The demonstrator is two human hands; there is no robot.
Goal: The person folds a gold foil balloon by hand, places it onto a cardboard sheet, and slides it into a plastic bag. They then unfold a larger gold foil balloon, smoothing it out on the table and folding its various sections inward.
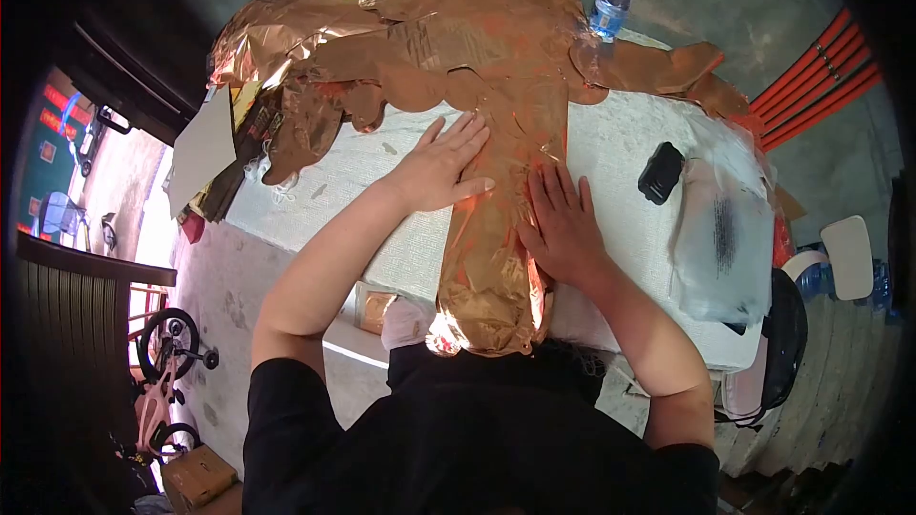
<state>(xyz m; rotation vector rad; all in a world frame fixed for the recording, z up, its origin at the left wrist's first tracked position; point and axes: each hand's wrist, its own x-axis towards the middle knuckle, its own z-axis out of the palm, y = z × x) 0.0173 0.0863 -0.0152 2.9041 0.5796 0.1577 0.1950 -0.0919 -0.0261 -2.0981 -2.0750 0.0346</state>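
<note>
A long strip of shiny copper-coloured foil runs down the middle of the white-covered table and hangs over its near edge. My left hand lies flat on the strip's left edge, fingers outstretched and thumb pointing inward. On the right edge, a little nearer to me, my right hand rests with its fingers extended and thumb apart. Neither hand is gripping anything. Beyond them, more copper foil pieces with scalloped edges lie overlapped and crumpled across the far side. What lies under the foil is hidden.
A water bottle stands at the far right. A black object and clear plastic bags lie on the table's right. Cardboard sheets lean at the left corner. Red poles and a small bicycle are nearby.
</note>
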